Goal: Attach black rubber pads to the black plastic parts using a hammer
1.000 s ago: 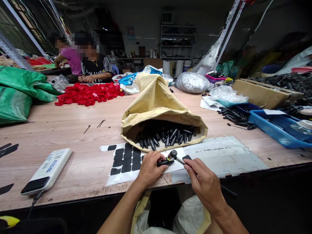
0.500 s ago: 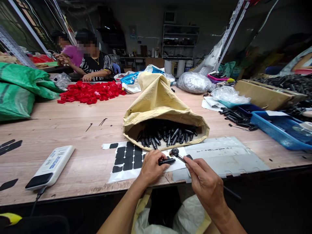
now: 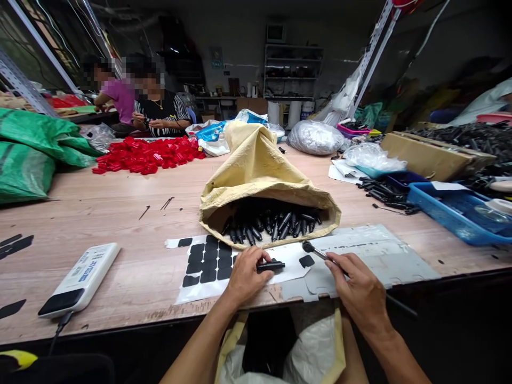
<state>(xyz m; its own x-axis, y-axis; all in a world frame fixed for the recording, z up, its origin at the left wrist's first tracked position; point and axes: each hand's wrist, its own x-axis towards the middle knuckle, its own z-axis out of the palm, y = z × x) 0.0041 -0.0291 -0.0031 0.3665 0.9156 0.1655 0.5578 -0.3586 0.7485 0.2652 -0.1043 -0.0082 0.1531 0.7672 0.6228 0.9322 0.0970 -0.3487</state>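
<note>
My left hand (image 3: 248, 274) pinches a short black tubular piece (image 3: 271, 265) above the white sheet, its end pointing right. My right hand (image 3: 360, 288) grips a long thin tool with a round black head (image 3: 307, 246) and a metal shaft; a black rod sticks out behind the hand, in line with it. The head hovers or rests over the sheet's right end; contact is unclear. Under my hands lies the white sheet (image 3: 290, 271) with rows of black rounded stickers (image 3: 208, 261). One loose black patch (image 3: 306, 261) lies near the tool head. Behind, a yellow sack (image 3: 260, 170) gapes toward me, full of similar black pieces (image 3: 276, 224).
A white power bank (image 3: 80, 280) with a cable lies at left. Red parts (image 3: 150, 154) are heaped farther back, near two seated people. A blue basket (image 3: 452, 213) and black parts (image 3: 388, 194) stand at right. A grey flat sheet (image 3: 372, 258) covers the front right.
My right hand and the tool have moved right, away from the black piece, uncovering the loose black patch. My left hand keeps its hold. One seated person's hands have lifted.
</note>
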